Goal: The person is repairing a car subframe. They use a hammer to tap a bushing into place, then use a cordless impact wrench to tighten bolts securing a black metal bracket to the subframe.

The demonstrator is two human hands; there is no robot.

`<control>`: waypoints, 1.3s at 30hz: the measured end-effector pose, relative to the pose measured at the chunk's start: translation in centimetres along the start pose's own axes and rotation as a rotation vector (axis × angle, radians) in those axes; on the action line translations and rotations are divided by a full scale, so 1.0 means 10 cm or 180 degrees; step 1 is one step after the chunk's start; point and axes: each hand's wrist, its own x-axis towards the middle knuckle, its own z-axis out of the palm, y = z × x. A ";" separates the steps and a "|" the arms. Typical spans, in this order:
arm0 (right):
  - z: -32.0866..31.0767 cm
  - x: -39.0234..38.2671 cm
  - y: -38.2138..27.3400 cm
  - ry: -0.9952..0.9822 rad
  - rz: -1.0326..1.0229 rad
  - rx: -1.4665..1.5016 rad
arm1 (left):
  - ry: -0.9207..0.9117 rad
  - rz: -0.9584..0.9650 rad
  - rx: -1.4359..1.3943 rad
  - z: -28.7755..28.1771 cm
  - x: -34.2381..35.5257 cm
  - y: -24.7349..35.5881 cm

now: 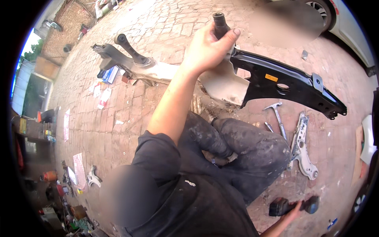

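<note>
A long car subframe [288, 85], black on the right and grey-white toward the left, lies across in front of me above the brick floor. My left hand [209, 49] is closed round a dark upright post [219, 21] near its middle, with the thumb wrapped over it. A second post [132, 49] with a ring end leans on its left part. Low on the right, my right hand [293, 215] has its fingers round the grip of a black cordless power tool [280, 206], held apart from the subframe. Some of that hand's fingers are hidden.
A claw hammer [279, 118] and a metal control arm [302, 152] lie right of my bent knee. Another control arm [94, 177] lies at left, near strips of paper [79, 170]. A blue box [108, 74] is beyond the subframe's left end. A car [351, 29] stands far right.
</note>
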 end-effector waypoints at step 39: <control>3.74 -2.63 -4.13 -0.3349 -0.2310 -0.2134 | -0.0131 0.0447 0.0452 -0.14 -0.13 0.28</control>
